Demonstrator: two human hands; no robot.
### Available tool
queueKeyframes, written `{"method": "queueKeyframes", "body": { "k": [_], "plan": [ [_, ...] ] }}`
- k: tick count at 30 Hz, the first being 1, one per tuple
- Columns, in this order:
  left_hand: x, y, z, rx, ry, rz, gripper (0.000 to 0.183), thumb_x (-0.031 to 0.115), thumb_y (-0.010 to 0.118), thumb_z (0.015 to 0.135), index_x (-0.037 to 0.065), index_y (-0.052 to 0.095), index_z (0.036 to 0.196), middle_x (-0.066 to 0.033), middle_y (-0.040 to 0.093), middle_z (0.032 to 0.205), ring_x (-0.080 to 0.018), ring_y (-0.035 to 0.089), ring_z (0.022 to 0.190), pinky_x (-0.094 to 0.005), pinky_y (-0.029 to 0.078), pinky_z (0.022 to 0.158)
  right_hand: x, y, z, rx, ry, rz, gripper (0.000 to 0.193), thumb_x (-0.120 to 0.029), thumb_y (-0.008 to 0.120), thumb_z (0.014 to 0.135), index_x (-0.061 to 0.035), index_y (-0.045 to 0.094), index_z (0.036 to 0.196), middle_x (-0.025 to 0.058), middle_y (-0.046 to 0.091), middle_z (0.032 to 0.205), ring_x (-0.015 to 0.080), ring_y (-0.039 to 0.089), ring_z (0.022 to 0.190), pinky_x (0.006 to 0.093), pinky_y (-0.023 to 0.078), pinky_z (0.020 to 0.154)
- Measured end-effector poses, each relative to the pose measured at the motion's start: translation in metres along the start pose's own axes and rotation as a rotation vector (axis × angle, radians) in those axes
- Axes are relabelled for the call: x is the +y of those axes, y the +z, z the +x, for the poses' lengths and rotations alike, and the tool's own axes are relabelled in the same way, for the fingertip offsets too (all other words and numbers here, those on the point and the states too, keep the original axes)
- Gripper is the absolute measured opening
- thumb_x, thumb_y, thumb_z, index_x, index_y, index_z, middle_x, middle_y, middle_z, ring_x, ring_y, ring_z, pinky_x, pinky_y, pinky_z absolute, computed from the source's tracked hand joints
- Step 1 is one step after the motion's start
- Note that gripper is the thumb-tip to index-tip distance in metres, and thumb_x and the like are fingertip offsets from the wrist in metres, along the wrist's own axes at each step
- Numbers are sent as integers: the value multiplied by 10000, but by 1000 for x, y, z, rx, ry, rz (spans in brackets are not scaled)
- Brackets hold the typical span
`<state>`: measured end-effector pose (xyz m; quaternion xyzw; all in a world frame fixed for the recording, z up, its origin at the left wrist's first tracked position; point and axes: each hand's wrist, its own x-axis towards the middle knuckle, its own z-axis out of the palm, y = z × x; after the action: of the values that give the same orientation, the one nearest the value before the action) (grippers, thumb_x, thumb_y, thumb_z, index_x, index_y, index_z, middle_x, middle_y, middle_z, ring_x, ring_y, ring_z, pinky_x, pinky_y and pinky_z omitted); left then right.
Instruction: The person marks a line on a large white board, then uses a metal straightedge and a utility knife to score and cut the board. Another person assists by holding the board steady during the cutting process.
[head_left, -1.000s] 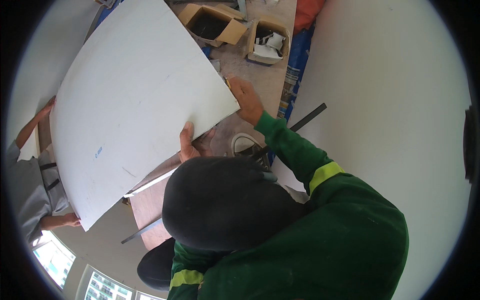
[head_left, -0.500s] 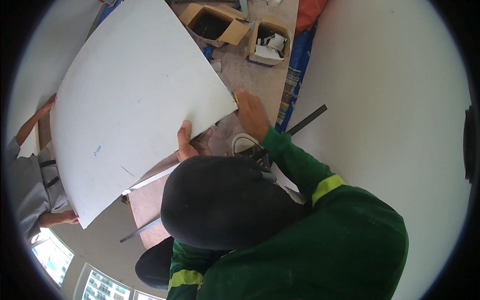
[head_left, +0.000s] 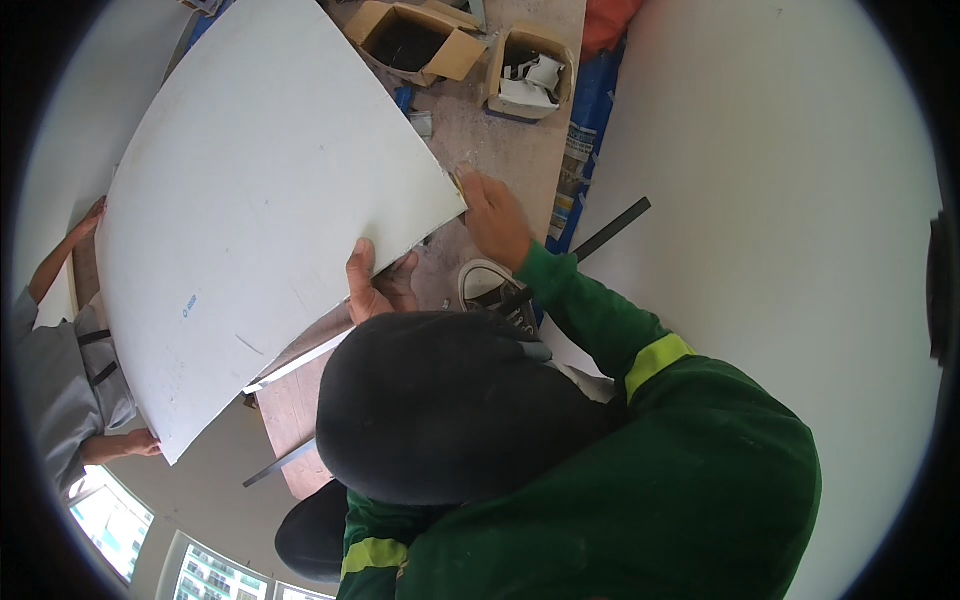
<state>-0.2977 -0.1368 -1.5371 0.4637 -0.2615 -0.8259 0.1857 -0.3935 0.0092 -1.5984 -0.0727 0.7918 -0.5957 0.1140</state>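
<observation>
A large white board, like a sheet of plasterboard, slants across the left and middle of the head view. My left hand grips its near edge, thumb on top and fingers underneath. At the board's right corner, my right hand is closed around a small yellow tool. Most of that tool is hidden by the fingers and the board edge, so its kind does not show. A co-worker's two hands, one upper and one lower, hold the opposite end of the board.
Two open cardboard boxes, one with dark contents and one with white scraps, stand on the wooden platform. My shoe is beside a dark metal bar. A white wall rises on the right.
My right hand has shifted slightly up and left along the board's corner and looks less blurred. The board and boxes sit a little further left in view; my left hand keeps its grip.
</observation>
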Motion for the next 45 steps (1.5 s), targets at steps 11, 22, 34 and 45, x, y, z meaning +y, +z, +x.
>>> {"method": "queueKeyframes", "body": {
  "k": [11, 22, 34, 45],
  "plan": [
    [-5, 2, 2, -27, -22, -44, 381, 164, 772, 903, -62, 635, 1176, -159, 735, 1021, -233, 747, 778, -285, 669, 639, 1, -19, -17, -180, -115, -396, 279, -131, 632, 989, 46, 581, 1198, 242, 668, 1058, 438, 627, 945, 481, 506, 795],
    [-10, -17, 9, 32, -5, -36, 418, 147, 779, 881, -52, 623, 1215, -141, 719, 1075, -235, 735, 841, -298, 654, 628, 74, -54, -73, -137, 30, -314, 285, -260, 467, 1104, -5, 580, 1046, 92, 588, 781, 221, 606, 740, 405, 476, 679],
    [30, -120, 27, -966, 214, 1175, 469, 379, 601, 1009, -16, 676, 1252, -247, 704, 1243, -392, 665, 1150, -443, 504, 1023, -7, -53, 39, -295, -92, -697, 364, -269, 607, 1009, 41, 589, 1199, 305, 687, 1024, 479, 669, 942, 508, 530, 841],
    [229, -189, -8, -974, -510, 2021, 830, 611, 744, 911, 112, 527, 1537, -217, 694, 1317, -332, 650, 1237, -427, 477, 1091, -126, -78, 197, -213, -445, -872, 266, -186, 566, 971, 52, 662, 1041, 305, 686, 1027, 471, 655, 998, 535, 515, 884]
  ]
}}
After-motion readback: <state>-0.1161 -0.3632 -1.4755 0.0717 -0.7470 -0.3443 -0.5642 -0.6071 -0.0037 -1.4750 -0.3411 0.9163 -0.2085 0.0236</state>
